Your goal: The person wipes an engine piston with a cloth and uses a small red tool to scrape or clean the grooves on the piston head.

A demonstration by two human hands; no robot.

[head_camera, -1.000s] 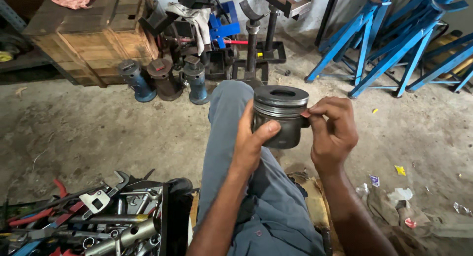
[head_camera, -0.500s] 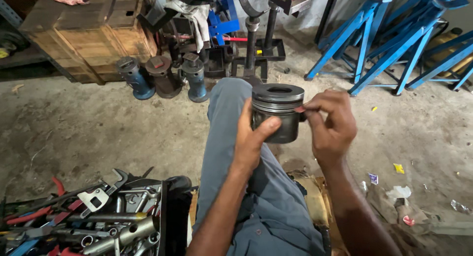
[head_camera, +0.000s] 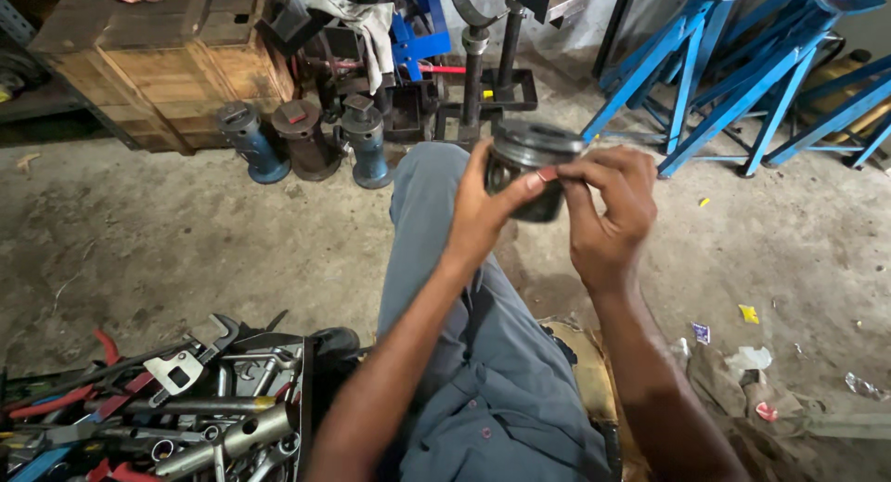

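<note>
A dark metal piston [head_camera: 531, 157] with a grooved crown is held above my knee, clad in grey-blue trousers. My left hand [head_camera: 484, 211] cups its side from the left, thumb across the front. My right hand [head_camera: 608, 208] grips it from the right, with the thumb and forefinger pinching at the ring grooves near the top edge. The piston's lower skirt is mostly hidden behind my fingers.
A pile of wrenches, pliers and sockets [head_camera: 158, 408] lies at the lower left. Three bottle jacks [head_camera: 302, 139] stand ahead beside a wooden crate [head_camera: 158, 64]. Blue metal stands [head_camera: 733, 83] fill the upper right. Paper scraps [head_camera: 742, 352] litter the concrete floor.
The piston has tilted and turned slightly in my hands, and my right fingers have shifted along its top grooves. The view has also shifted a little.
</note>
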